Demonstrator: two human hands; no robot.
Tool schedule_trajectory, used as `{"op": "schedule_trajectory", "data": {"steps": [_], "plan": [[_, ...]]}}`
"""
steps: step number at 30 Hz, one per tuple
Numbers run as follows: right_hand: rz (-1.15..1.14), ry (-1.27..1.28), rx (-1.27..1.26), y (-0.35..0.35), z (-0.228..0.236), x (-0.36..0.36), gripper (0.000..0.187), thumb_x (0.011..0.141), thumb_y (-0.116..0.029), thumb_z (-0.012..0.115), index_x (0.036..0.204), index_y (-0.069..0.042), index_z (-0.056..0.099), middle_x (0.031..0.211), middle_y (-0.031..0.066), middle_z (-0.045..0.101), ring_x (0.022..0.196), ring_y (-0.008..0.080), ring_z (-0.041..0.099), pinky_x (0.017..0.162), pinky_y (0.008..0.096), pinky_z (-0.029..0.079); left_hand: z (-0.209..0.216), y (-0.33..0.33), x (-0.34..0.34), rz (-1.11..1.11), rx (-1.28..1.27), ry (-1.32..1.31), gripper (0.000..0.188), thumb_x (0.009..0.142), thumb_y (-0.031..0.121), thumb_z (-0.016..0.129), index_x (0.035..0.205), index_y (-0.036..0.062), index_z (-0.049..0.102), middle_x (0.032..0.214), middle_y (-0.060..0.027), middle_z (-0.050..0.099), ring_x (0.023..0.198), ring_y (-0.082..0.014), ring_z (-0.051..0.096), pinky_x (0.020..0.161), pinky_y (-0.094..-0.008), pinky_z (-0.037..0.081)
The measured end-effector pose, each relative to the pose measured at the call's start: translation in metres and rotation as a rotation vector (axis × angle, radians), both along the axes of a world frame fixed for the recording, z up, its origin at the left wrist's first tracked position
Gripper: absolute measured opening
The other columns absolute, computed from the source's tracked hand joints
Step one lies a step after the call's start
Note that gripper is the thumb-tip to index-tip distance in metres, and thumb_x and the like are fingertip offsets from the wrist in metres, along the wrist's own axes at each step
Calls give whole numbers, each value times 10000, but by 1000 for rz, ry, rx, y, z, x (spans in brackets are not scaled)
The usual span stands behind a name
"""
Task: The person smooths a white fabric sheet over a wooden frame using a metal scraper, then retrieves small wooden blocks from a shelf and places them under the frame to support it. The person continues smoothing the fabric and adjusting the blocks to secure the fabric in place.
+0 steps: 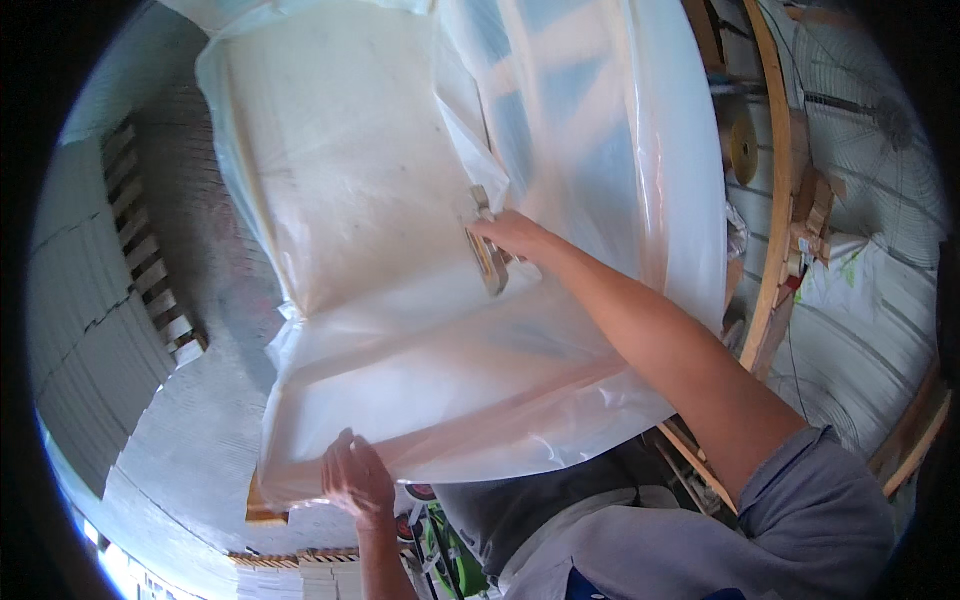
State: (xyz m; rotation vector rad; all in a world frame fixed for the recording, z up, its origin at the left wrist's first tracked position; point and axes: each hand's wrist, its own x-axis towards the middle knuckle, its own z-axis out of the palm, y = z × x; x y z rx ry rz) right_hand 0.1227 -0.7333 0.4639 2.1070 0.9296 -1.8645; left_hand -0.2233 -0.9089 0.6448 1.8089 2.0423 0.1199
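A large translucent plastic sheet covers a pale panel and a wooden frame in front of me. My right hand reaches out over the middle and is closed around a metal staple gun, which lies against the sheet where it folds along the panel's edge. Down at the near left corner, my left hand grips the plastic by its lower edge, with the fingertips on top of it. Wooden slats show through the film on the right.
Stacked grey-white boards stand at the far left beside a wooden pallet. On the right are a wooden post, a yellowish roll and a large fan. Something green sits below the sheet near my body.
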Motion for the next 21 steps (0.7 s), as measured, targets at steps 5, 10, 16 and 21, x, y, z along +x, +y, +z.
{"op": "schedule_trajectory", "data": {"steps": [5,10,16,21], "plan": [[-460,547,-33,-21,102,-13,388,945,-388,525,1078,-33,605,940,111,661,848,229,685,752,357,552,3,0,-3,-22,62,42,142,881,140,586,933,20,643,834,-142,650,746,-332,619,673,-416,498],[-561,851,-37,-51,195,-11,406,976,-388,502,1116,-14,578,996,115,654,923,236,670,838,397,533,1,-7,-7,-7,107,53,141,889,196,577,907,81,658,760,-96,627,688,-312,604,616,-433,484],[-722,1074,54,-133,288,-7,373,998,-335,475,1163,-12,561,1095,135,631,1036,256,630,962,436,476,26,1,3,190,142,-227,184,910,186,579,930,29,674,883,-156,678,796,-342,652,725,-421,514],[-949,1025,117,-203,328,23,379,994,-310,489,1216,-5,529,1148,127,597,1065,259,601,962,446,463,128,-14,85,6,-200,-874,317,980,208,510,1202,1,602,1117,-161,670,1041,-233,636,939,-337,465]]}}
